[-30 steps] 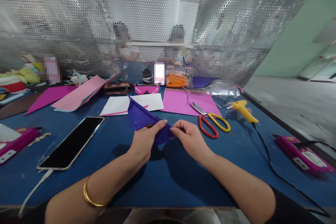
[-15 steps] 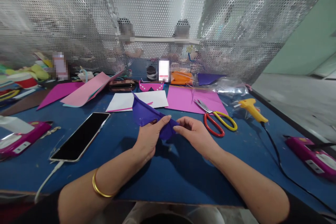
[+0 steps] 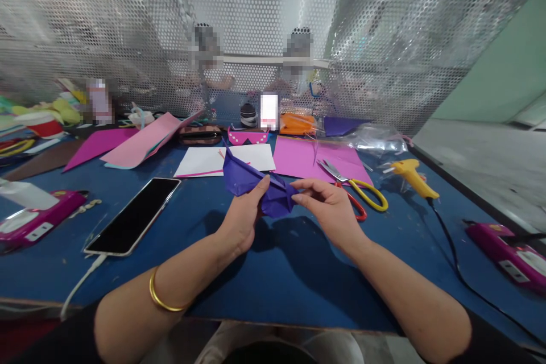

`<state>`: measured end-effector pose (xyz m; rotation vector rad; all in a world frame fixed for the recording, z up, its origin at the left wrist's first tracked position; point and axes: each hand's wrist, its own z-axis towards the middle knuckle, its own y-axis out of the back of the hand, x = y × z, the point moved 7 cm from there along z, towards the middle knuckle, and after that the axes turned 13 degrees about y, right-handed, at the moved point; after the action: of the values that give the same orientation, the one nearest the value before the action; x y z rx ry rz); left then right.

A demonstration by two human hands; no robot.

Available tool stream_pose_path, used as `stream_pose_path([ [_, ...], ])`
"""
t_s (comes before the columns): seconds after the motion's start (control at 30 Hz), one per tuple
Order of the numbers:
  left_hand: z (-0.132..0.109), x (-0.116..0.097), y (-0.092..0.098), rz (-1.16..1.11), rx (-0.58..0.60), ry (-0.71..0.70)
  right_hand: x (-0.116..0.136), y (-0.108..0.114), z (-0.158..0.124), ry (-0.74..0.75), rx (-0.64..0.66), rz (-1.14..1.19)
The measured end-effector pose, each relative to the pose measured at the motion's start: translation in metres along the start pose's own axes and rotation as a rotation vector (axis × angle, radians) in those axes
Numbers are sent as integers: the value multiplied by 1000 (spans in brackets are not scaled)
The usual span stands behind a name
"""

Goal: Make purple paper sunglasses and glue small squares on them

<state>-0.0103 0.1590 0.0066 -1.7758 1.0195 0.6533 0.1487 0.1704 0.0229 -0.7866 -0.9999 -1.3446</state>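
Note:
A folded piece of purple paper [image 3: 251, 182] hangs just above the blue table [image 3: 273, 273], held between both hands. My left hand [image 3: 243, 219] grips its near left part, thumb on top and fingers closed under it. My right hand [image 3: 330, 210] pinches the paper's right end with thumb and fingertips. A gold bangle [image 3: 160, 298] sits on my left wrist. The paper's pointed far corner sticks up toward the white sheet [image 3: 226, 160].
A black phone [image 3: 134, 215] on a cable lies at left. Red-and-yellow scissors [image 3: 356, 190], a yellow glue gun [image 3: 409, 173] and pink sheets [image 3: 315, 160] lie behind and right. Magenta devices [image 3: 507, 253] sit at both table ends. Two people sit beyond the perforated metal screen [image 3: 264, 34].
Both hands have lifted the purple paper a little and moved it farther from me. The paper is more bunched between the fingers, and the right hand now covers part of the scissors.

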Motion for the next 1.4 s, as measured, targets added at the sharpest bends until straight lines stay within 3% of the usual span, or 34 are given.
stream_pose_path([
  [0.2, 1, 1, -2, 37, 27, 30, 13, 0, 3, 61, 33, 14],
  [0.37, 1, 1, -1, 88, 27, 70, 37, -5, 2, 325, 144, -105],
  [0.5, 1, 3, -3, 131, 44, 105, 45, -8, -3, 441, 186, -203],
  [0.7, 4, 4, -2, 166, 68, 113, 51, -9, -4, 497, 183, -183],
  [0.83, 2, 3, -5, 216, 126, 109, 52, -11, -6, 500, 251, -180],
  [0.97, -6, 3, -12, 323, 218, 109, 51, -10, -4, 450, 302, -66],
  [1.1, -15, 10, -16, 497, 319, 190, 26, 14, 10, 156, 27, 36],
  [1.2, -20, 16, -17, 678, 392, 267, 6, 18, 15, -62, -17, 104],
  [1.3, -21, 21, -16, 866, 476, 331, -1, 15, 15, -126, 37, 133],
  [1.4, -14, 19, -13, 835, 460, 343, -4, 20, 15, -151, -20, 174],
])
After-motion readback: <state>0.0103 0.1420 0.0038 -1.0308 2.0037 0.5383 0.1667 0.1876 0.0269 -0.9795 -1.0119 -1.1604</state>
